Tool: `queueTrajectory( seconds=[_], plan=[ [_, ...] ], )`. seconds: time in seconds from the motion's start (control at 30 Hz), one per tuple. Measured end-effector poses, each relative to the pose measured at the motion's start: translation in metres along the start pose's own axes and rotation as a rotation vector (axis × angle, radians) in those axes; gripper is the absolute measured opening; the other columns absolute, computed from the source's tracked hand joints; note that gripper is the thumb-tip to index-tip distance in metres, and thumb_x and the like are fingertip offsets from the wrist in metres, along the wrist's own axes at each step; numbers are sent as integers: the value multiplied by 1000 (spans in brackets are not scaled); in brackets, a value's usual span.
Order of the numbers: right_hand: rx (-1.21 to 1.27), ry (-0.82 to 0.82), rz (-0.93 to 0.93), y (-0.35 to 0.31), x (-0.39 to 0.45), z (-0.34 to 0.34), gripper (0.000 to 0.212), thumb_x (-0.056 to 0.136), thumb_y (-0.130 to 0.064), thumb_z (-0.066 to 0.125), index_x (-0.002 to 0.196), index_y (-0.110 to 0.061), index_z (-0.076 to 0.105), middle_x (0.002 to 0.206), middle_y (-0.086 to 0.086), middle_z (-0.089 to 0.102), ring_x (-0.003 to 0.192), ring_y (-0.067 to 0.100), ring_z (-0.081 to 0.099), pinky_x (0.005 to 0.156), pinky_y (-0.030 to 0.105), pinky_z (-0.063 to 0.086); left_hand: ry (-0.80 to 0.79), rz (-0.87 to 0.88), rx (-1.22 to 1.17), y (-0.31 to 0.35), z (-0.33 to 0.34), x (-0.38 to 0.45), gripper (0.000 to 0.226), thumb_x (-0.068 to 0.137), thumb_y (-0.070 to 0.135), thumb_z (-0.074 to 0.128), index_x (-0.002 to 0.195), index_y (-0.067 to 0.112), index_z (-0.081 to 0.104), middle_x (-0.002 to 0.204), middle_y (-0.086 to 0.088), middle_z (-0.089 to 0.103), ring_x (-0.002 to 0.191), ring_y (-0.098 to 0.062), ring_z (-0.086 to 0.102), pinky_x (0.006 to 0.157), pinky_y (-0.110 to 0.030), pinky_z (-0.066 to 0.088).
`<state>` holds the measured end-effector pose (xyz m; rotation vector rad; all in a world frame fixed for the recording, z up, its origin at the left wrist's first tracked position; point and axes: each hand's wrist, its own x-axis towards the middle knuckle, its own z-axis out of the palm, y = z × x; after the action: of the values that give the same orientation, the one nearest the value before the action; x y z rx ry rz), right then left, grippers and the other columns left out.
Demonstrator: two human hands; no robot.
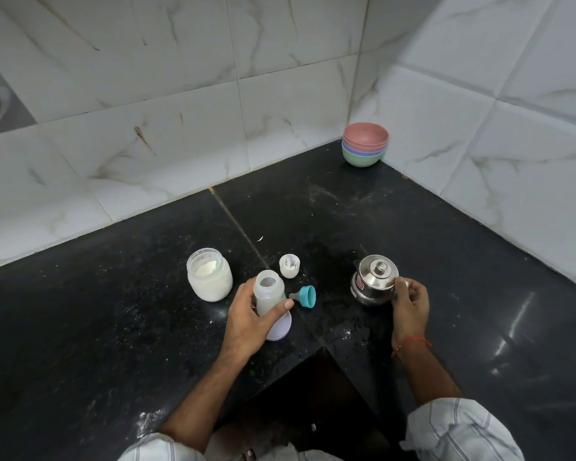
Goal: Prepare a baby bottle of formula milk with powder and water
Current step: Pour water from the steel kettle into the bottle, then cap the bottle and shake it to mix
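Where the black stone counter (pixel 113 327) turns its inner corner, the baby bottle (pixel 268 292) stands upright and uncapped, serving as the reference item for this entry.

Left hand (pixel 246 322): fingers and thumb curled round the bottle's lower body, gripping it.

Right hand (pixel 409 302): to the right of the bottle, fingers closed on what appears to be the handle of a small steel kettle (pixel 374 279), lid on; the grip itself is partly hidden behind the kettle's body.

Powder jar (pixel 209 274): just left of the bottle, open, white powder inside.

Small white cap (pixel 289 266): just beyond the bottle, mouth up, traces of powder within.

Teal collar with teat (pixel 305 296): lying on its side immediately right of the bottle, between it and the kettle.

Pale lavender lid (pixel 281 327): flat on the counter at the bottle's near side, partly under the left hand.

Stacked bowls (pixel 365 144): well beyond the bottle, in the far corner against the tiled wall (pixel 147 111), pink uppermost, green lowest.

Striped sleeves (pixel 459 430): on both forearms, nearest the camera.
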<state>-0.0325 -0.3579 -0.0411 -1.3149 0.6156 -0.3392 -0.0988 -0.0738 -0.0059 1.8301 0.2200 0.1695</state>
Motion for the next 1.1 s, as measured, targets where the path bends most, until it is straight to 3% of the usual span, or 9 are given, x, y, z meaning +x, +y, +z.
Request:
queueTrajectory(
  seconds=[0.1,0.17,0.23,0.3,0.43,0.57,0.73,0.87,1.1],
  plan=[
    [-170,99,-167,-7,-10,7,11,99,-25,62,110,-25,62,110,0,60,103,17,60,97,42,50,0,11,19,1,0,0,56,74,36,92,122,28,64,119,5,68,110,-10,66,86,-26,54],
    [-334,125,-517,-20,-24,15,27,100,-23,59,124,-12,60,124,1,53,123,20,52,106,37,44,-1,17,27,0,-1,0,57,74,37,92,123,29,63,120,7,68,110,-9,66,88,-28,55],
    [-419,-32,-873,-33,-40,31,25,98,-16,59,121,-5,62,124,2,56,124,17,50,110,29,37,-6,22,33,-1,-2,-1,59,74,38,92,124,30,63,120,8,68,111,-9,65,89,-30,56],
    [-522,-327,-1003,-36,-54,52,22,99,-11,59,121,-8,64,120,3,62,116,17,56,107,31,42,-11,27,25,2,-3,-2,58,74,36,92,123,32,62,119,11,69,110,-7,66,89,-27,57],
    [-1143,-815,-871,-9,-57,87,41,99,-29,59,140,-20,57,133,4,55,121,26,51,102,45,48,-31,59,10,11,-2,-5,57,73,32,94,119,37,61,114,15,72,105,-3,69,83,-18,55],
    [-1516,-917,-619,17,-46,96,55,100,-34,58,152,-26,43,149,8,43,136,32,38,112,44,35,-51,86,32,15,-5,-5,59,72,37,94,121,35,61,118,16,71,109,-4,67,86,-18,55],
    [-879,-762,-391,5,-48,86,34,85,-13,75,114,-26,61,119,5,67,110,23,61,92,15,43,-47,99,34,11,-11,-1,61,72,45,92,123,35,61,119,15,71,111,-9,68,89,-28,59],
    [-151,-701,-39,-37,-75,86,36,86,-8,83,109,-12,56,109,18,76,100,24,72,101,51,57,-54,91,53,10,-8,-2,60,74,43,91,126,33,62,121,16,69,111,-3,66,89,-22,57],
    [-130,-867,-131,-65,-110,76,33,94,-5,72,126,-11,67,117,8,77,108,15,73,90,27,58,-123,136,45,19,12,-8,58,76,40,90,128,35,65,121,15,71,112,-4,67,88,-25,58]
  ],
)
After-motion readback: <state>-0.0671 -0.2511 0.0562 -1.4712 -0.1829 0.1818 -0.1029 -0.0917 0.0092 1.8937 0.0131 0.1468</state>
